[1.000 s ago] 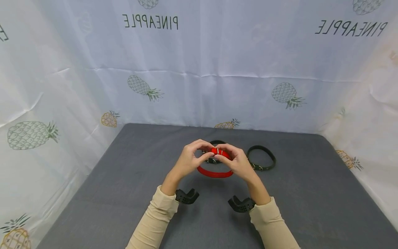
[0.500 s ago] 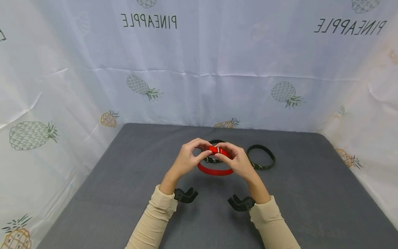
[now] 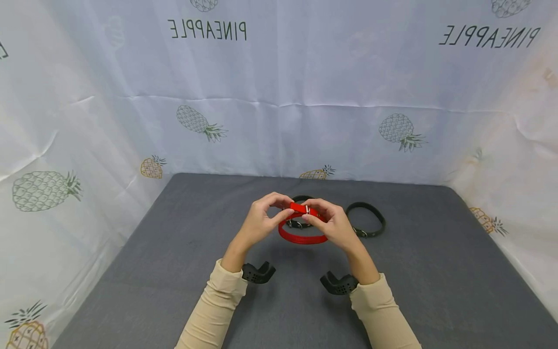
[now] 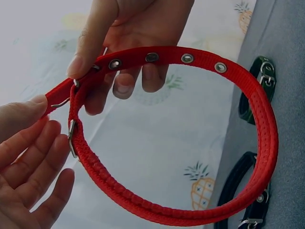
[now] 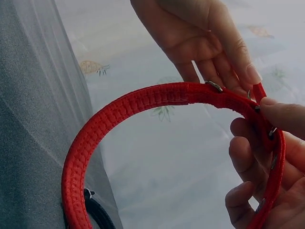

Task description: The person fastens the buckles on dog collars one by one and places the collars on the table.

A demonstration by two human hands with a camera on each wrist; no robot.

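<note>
A red collar [image 3: 302, 239] with metal eyelets and silver fittings is held up as a loop above the table. My left hand [image 3: 261, 219] pinches its strap end between thumb and fingers. At the buckle [image 3: 307, 210], my right hand [image 3: 333, 222] grips the strap, thumb on top. In the left wrist view the row of eyelets [image 4: 187, 58] runs away from the right hand, and a metal ring [image 4: 72, 138] sits below the buckle area. The padded, stitched part of the red collar [image 5: 95, 129] hangs toward the camera in the right wrist view. Fingers partly hide the buckle.
On the grey table [image 3: 174, 252], a black collar [image 3: 298, 225] lies behind the red one, partly covered by it and the hands. A dark green collar [image 3: 379, 218] with a buckle lies to its right. White pineapple-print curtain [image 3: 279, 135] surrounds the table's back and sides.
My left hand has shifted slightly left and up, and more red strap shows between it and the buckle. My right hand stays nearly in place. The collar's lower loop has risen a little.
</note>
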